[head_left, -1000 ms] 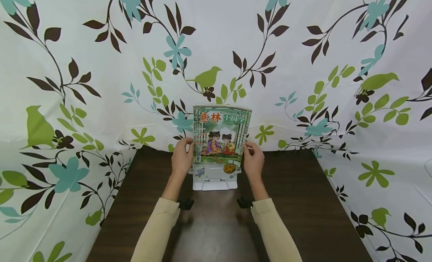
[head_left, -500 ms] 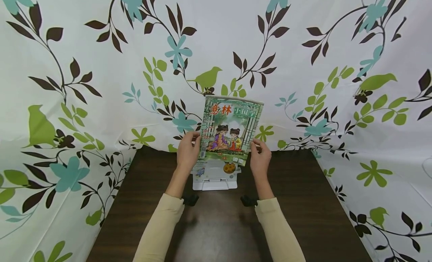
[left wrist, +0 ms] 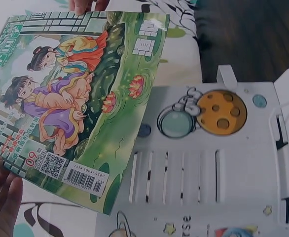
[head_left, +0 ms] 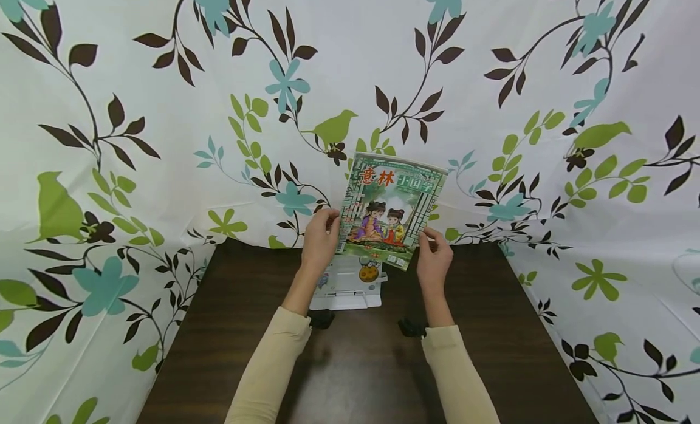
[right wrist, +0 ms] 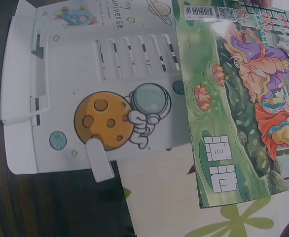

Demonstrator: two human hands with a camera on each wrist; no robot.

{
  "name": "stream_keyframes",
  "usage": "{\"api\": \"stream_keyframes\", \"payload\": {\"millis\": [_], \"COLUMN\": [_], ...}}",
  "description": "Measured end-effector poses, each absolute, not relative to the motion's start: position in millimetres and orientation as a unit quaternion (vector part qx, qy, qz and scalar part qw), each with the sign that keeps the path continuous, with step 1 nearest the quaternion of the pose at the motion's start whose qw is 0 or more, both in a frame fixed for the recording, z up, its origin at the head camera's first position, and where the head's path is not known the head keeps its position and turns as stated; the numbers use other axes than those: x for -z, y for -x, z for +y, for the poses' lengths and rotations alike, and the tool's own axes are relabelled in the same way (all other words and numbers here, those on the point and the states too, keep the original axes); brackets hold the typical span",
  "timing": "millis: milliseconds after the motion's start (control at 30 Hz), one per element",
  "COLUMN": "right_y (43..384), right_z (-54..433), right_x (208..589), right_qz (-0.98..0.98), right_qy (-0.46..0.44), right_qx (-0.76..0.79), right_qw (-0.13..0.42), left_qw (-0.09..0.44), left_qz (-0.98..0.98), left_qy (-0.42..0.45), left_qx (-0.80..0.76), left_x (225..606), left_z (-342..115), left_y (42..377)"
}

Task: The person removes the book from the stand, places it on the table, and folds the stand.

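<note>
A green magazine [head_left: 389, 211] with two cartoon children on its cover is held up between both hands, tilted a little clockwise. My left hand [head_left: 320, 242] pinches its left edge, and my right hand [head_left: 434, 260] grips the lower right edge. Behind and below it stands a white book stand [head_left: 347, 284] with space drawings, partly hidden by the magazine. In the left wrist view, the stand's slotted back panel [left wrist: 184, 173] shows beside the magazine's lower edge. An orange moon and an astronaut are printed on that panel in the right wrist view.
The dark wooden table [head_left: 229, 345] carries the stand near its back edge. A white curtain [head_left: 164, 108] with leaves, birds and flowers hangs behind and at both sides. Black wrist cameras [head_left: 321, 319] sit at the cuffs.
Both hands have carried the magazine up and to the right, away from in front of the stand. It leans more clockwise, and more of the stand shows. The stand stays in place.
</note>
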State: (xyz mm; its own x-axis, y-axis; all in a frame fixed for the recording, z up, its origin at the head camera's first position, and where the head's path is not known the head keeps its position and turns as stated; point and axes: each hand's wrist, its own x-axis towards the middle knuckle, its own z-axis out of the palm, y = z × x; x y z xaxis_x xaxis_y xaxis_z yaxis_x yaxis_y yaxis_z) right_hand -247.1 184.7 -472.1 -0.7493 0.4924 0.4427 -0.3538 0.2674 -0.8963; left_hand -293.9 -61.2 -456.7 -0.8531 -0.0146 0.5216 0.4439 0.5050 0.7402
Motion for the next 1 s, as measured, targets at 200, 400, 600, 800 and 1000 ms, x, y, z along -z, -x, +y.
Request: {"api": "stream_keyframes", "payload": {"millis": [200, 400, 600, 800, 1000], "right_y": [243, 238, 231, 224, 219], "right_z": [194, 209, 224, 234, 243], "right_x": [474, 483, 485, 484, 481], "right_qz": [-0.706, -0.688, -0.694, -0.698, -0.695], "right_qy": [0.074, 0.073, 0.056, 0.082, 0.101], "right_qx": [-0.608, -0.620, -0.601, -0.586, -0.579], "right_qw": [0.357, 0.369, 0.392, 0.403, 0.415], "left_qw": [0.227, 0.216, 0.209, 0.193, 0.170], "left_qz": [-0.829, -0.833, -0.832, -0.836, -0.844], "left_qy": [0.142, 0.166, 0.177, 0.192, 0.194], "left_qx": [0.491, 0.482, 0.483, 0.475, 0.470], "left_x": [457, 456, 457, 457, 452], "left_z": [-50, -35, -17, 0, 16], "left_y": [294, 294, 294, 296, 298]}}
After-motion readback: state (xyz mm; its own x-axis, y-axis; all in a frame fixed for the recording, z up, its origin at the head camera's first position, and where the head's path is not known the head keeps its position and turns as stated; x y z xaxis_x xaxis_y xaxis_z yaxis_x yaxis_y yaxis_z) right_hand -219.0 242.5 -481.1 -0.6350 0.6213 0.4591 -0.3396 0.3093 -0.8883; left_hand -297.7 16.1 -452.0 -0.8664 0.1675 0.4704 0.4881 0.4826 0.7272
